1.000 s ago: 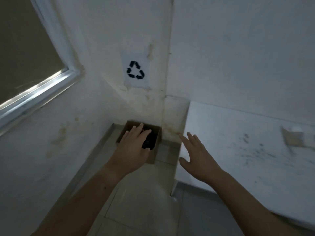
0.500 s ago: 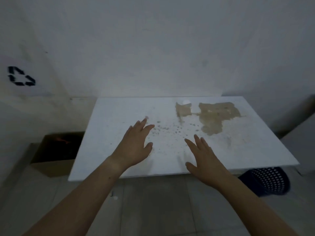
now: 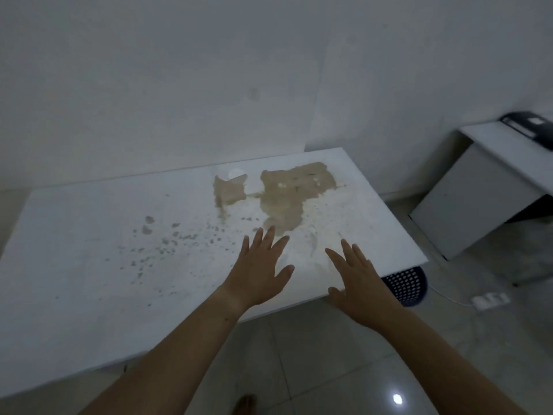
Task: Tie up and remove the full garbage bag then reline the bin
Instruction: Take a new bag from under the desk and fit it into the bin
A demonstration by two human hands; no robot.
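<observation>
Left hand point(image 3: 260, 274): fingers straight and spread, palm down, holding nothing, above the near right part of the tabletop point(image 3: 89, 265). Right hand point(image 3: 359, 283): same condition, empty, over the tabletop's near right edge. Whether either palm touches the surface cannot be told.

The bin point(image 3: 404, 284), a dark perforated basket, stands on the floor point(image 3: 299, 354) under the tabletop's right end. Only a part projects past the edge. No garbage bag shows, so its fill cannot be told.

Probable faults from this position:

1. Reaching under the tabletop's right end. The overhang hides most of the bin, so a hand or forearm may strike the edge, and a blind grasp may catch the bin wall instead of the bag rim.
2. Dragging the bin out to the right of the tabletop. A power strip point(image 3: 490, 298) and its cable point(image 3: 443, 292) lie near there and may snag.
3. Lifting the bag inside the overhang. Low clearance may jam or tear it.
4. The glossy floor and dim light raise the slip risk.
</observation>
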